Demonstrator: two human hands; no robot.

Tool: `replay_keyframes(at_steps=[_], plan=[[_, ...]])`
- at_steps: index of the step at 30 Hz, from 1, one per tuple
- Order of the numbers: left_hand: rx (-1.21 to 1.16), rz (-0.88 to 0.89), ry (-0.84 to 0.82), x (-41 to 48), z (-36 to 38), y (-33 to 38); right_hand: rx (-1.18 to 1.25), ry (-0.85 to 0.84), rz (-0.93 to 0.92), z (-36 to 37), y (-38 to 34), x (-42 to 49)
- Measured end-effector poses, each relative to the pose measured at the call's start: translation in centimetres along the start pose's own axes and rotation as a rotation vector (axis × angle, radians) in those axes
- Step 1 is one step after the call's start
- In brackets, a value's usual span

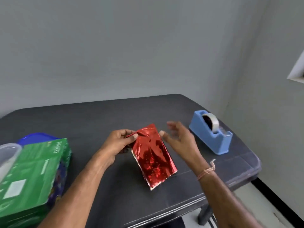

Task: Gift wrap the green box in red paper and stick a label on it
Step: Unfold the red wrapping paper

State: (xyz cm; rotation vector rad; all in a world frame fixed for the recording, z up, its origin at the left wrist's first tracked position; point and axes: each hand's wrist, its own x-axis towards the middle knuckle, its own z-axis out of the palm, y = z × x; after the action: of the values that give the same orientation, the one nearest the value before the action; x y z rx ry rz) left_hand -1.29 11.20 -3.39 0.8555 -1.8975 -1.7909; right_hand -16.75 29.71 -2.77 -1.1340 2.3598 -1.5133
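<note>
Folded shiny red paper (153,155) lies mid-table; green box (31,171) sits at the left edge

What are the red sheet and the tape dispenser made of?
Red sheet: likely thin metallised foil paper, glossy; it shows mirror glints, creases and a silvery edge. Tape dispenser: probably moulded plastic, matte light blue, with smooth rounded corners.

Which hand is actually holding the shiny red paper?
The left hand: its thumb and fingers pinch the top corner of the red paper. The right hand is open beside it, fingers spread.
</note>
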Motion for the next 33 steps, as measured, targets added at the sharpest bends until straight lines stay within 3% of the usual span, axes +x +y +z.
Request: replay_keyframes(at_steps=[1, 3, 8, 11, 15, 19, 25, 29, 33], plan=[[-0.028, 0.007, 0.011, -0.5, -0.9, -0.1, 0.109, -0.13, 0.085, 1.4, -0.3, 0.0], [-0.07, 0.03, 0.063, -1.7, -3.2, -0.5, 0.199, -0.222, 0.111, 4.2, -0.8, 0.0], [0.015, 0.057, 0.068, -3.3, -5.5, -0.8, 0.289, -0.437, -0.046, 6.9, -2.9, 0.5], [0.043, 0.066, 0.033, -3.4, -6.0, -0.4, 0.218, -0.448, -0.117, 7.7, -4.0, 1.3], [0.053, 0.081, 0.009, -3.3, -5.8, 0.0, 0.287, -0.387, -0.066, 7.4, -4.2, 1.9], [0.056, 0.142, -0.005, -3.4, -5.6, 0.2, 0.348, -0.483, -0.046, 6.5, -4.6, 2.6], [0.074, 0.161, -0.188, -4.3, -5.9, 1.1, 0.416, -0.445, -0.017, 6.2, -4.6, 3.2], [-0.014, 0.054, -0.107, -3.8, -6.1, 0.6, 0.566, -0.504, 0.083, 6.0, -4.3, 3.4], [-0.127, 0.051, -0.033, -2.9, -6.3, -0.1, 0.879, -0.563, 0.259, 5.8, -3.2, 3.7]])
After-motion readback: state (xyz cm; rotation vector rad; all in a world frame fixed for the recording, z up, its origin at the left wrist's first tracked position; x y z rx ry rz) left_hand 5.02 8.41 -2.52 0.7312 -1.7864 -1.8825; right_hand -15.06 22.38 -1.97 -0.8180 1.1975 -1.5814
